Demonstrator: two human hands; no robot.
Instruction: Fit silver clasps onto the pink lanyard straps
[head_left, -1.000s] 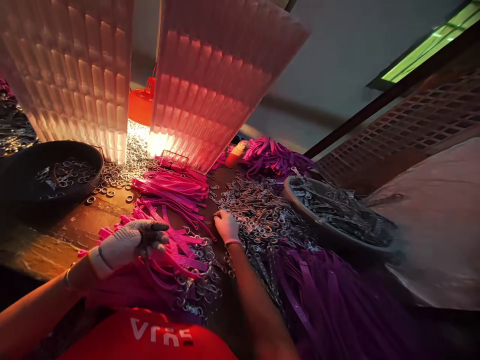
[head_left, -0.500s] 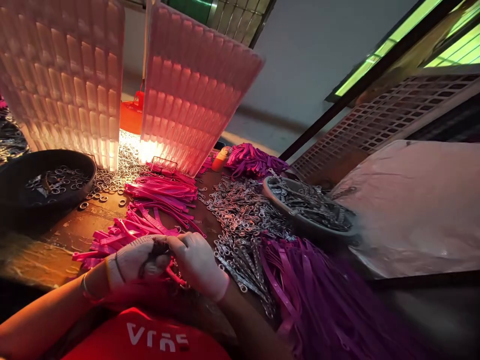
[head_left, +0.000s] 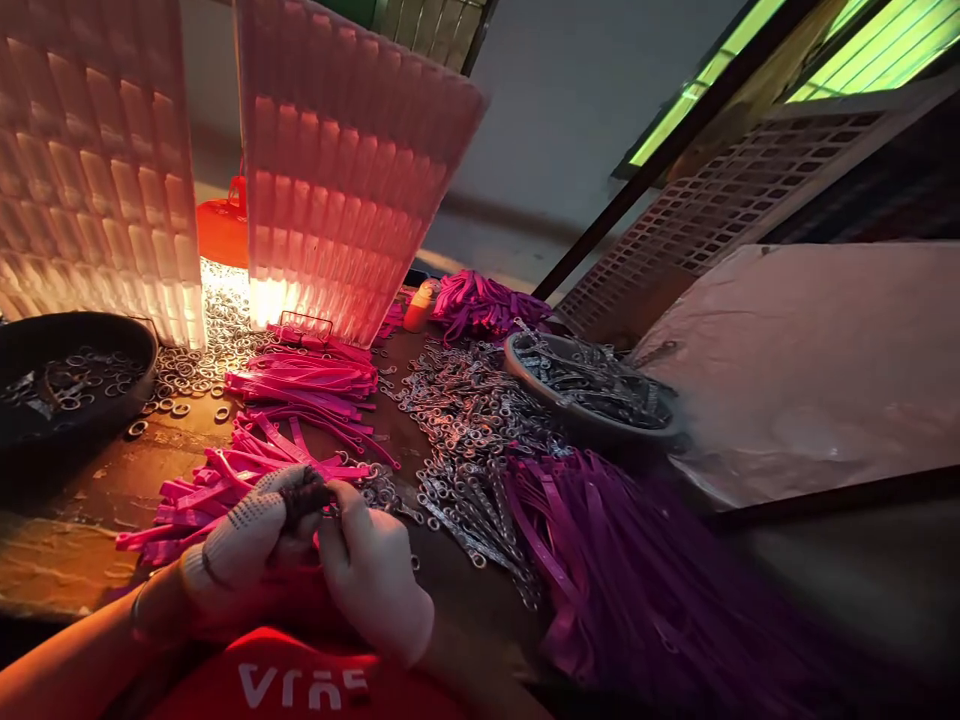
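My left hand (head_left: 251,530), in a white dotted glove with dark fingertips, is closed low in the view. My right hand (head_left: 371,560), also gloved in white, is closed beside it, thumb and fingers pinched near the left fingertips. What lies between the two hands is too small and dark to make out. Pink straps (head_left: 300,395) lie in bundles just beyond my left hand. Small metal pieces with ringed ends (head_left: 469,410) are heaped beyond and to the right of my right hand.
A dark bowl with rings (head_left: 135,375) stands at the left. A grey basin (head_left: 517,360) of metal pieces and purple straps (head_left: 600,560) are at the right. Behind are a red lamp (head_left: 223,235), translucent ribbed panels (head_left: 337,180) and an orange bottle (head_left: 420,305).
The view has shifted, so the table things sit further left. The red curved piece seen under my hands is no longer visible. My hands remain close together, with my right fingers now pinched at the left fingertips.
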